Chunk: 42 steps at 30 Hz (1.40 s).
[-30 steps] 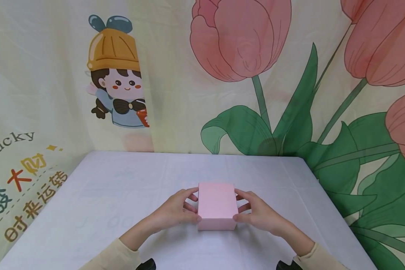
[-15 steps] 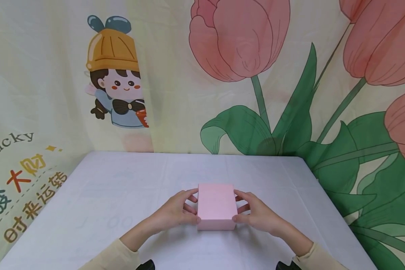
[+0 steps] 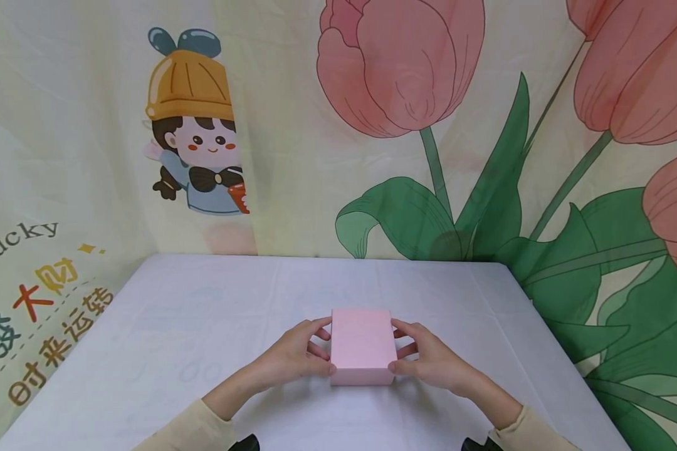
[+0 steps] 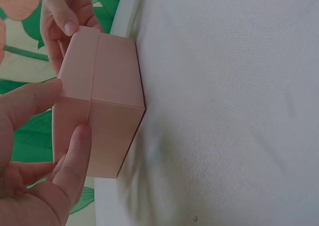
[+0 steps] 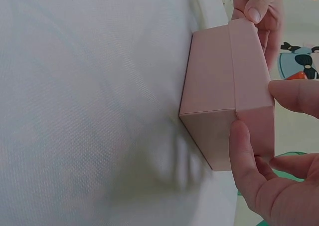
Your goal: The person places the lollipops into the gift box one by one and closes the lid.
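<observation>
A pink box [image 3: 361, 341] sits on the table in the head view, between both hands. The left wrist view shows its lid [image 4: 82, 66] meeting the box body [image 4: 117, 71] along a straight seam. My left hand [image 3: 293, 352] grips the lid's left side, thumb at the front corner and fingers spread toward the back. On the other side my right hand [image 3: 431, 356] holds the lid in the mirrored way. In the right wrist view, one fingertip [image 5: 240, 128] lies right at the seam. The inside of the box is hidden.
A white cloth covers the table [image 3: 203, 313]. Behind it hangs a printed backdrop [image 3: 282, 125] with tulips and a cartoon figure. Beige sleeves [image 3: 194, 429] and black wrist mounts show at the bottom edge.
The lid's top has sunk very slightly in the head view, so the front face shows a little shorter. Both hands keep the same hold on it.
</observation>
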{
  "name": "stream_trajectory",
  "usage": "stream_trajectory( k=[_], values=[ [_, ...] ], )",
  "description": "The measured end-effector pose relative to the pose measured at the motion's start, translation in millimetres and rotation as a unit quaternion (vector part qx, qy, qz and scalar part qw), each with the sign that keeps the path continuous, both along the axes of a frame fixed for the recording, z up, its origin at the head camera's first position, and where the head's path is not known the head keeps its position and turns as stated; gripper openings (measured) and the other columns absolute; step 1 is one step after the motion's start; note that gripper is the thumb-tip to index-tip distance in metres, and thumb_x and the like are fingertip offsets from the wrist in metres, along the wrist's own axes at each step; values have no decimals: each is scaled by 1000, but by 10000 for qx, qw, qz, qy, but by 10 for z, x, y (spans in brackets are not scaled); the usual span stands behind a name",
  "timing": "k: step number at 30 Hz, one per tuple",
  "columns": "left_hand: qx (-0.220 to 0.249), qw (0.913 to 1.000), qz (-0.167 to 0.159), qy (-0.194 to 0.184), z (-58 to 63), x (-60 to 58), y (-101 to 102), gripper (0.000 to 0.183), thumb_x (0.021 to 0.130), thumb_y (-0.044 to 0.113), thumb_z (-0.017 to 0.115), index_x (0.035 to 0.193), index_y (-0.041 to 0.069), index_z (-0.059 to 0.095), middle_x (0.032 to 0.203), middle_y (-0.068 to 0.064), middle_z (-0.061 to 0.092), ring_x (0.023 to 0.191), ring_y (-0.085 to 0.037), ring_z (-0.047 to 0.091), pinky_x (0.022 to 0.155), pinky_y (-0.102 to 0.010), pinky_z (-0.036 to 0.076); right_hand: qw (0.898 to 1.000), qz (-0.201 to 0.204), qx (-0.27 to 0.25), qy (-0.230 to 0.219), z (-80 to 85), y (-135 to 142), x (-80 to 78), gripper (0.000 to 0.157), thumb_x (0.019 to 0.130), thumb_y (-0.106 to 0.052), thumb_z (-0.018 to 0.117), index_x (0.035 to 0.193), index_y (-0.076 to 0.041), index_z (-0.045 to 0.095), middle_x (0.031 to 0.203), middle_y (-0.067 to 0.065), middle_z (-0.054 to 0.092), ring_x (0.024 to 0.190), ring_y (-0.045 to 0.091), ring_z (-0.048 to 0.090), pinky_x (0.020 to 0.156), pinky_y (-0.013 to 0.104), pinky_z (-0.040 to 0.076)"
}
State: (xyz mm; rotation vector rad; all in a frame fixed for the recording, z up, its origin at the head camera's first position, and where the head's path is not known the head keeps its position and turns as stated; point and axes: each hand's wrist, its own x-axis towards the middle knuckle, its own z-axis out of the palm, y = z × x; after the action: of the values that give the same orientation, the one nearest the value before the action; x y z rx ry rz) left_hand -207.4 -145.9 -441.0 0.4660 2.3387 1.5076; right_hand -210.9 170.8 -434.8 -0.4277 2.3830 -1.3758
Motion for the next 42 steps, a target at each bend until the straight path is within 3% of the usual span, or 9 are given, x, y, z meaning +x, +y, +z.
stream_trajectory(
  k=[11,32,42],
  values=[
    [-69,10000,-5,-39,-8,13,11,95,83,15,91,163,13,41,139,-12,53,106,-20,70,83,-31,57,10000,7,14,-43,-36,16,6,90,89,-18,87,165,-12,38,147,13,50,117,24,66,87,37,60],
    [-184,9995,-235,-125,-35,10,-45,97,86,18,90,165,5,35,139,-13,53,109,-21,69,82,-30,58,9994,264,226,32,-53,23,6,90,91,-22,86,165,-8,37,145,14,51,113,23,65,84,30,58],
    [-406,9989,-218,91,-27,60,-133,97,86,26,90,165,12,36,141,-9,58,106,-18,69,81,-29,57,9987,405,324,-6,-27,81,9,88,95,-29,82,165,-8,35,150,14,52,118,23,66,89,35,57]
  ],
)
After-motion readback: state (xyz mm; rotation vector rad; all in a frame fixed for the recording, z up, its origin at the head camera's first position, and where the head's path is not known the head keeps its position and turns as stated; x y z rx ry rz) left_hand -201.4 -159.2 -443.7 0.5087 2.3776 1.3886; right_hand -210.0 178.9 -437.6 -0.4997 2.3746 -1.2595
